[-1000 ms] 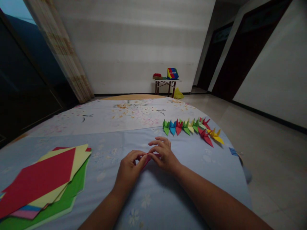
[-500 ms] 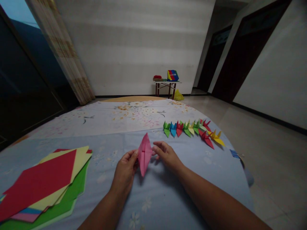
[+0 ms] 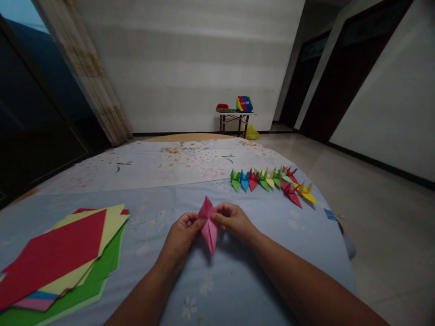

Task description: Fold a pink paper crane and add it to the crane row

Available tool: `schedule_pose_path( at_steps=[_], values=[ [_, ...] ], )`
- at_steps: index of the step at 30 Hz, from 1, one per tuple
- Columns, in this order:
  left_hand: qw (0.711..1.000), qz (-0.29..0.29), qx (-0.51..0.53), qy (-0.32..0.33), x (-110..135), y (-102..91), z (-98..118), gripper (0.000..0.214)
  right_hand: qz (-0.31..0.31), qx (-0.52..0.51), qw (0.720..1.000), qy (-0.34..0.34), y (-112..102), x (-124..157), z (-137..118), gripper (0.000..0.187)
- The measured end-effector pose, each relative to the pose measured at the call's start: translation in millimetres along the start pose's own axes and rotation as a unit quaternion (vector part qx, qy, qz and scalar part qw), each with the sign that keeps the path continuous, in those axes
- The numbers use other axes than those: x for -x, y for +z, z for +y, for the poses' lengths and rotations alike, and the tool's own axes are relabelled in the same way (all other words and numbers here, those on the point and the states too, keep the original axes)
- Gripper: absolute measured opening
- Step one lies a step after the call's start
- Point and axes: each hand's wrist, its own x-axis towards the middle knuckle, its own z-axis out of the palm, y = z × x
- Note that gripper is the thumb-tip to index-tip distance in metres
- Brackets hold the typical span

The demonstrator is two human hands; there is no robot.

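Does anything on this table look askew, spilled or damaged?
Only slightly: the stack of coloured paper on the left is askew, fanned at different angles. On the right, a red paper crane and a yellow paper crane sit out of line with the crane row. I see nothing spilled or torn.

Pretty dim room tbh. Plain pale wall (image 3: 183,68) straight ahead with a little side table (image 3: 239,122) by it, patterned curtain (image 3: 90,65) and bluish pane (image 3: 23,19) off to the left, two dark doors (image 3: 360,68) on the right, light tiled floor (image 3: 390,244), and a rounded desk (image 3: 190,136) under floral cloths (image 3: 152,174).
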Motion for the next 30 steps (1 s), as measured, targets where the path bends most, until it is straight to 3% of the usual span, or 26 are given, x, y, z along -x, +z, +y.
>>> schedule_pose_path(
  at_steps=[25, 30],
  values=[
    [1.000, -0.019, 0.004, 0.003, 0.2, 2.1, 2.3, 0.032, 0.002, -0.042, 0.999, 0.009, -0.7, -2.1, 3.8, 0.032],
    [0.998, -0.051, -0.029, 0.000, -0.3, 1.1, 1.4, 0.030, -0.008, -0.035, 0.999, 0.013, 0.8, -1.5, 3.7, 0.034]
  ],
)
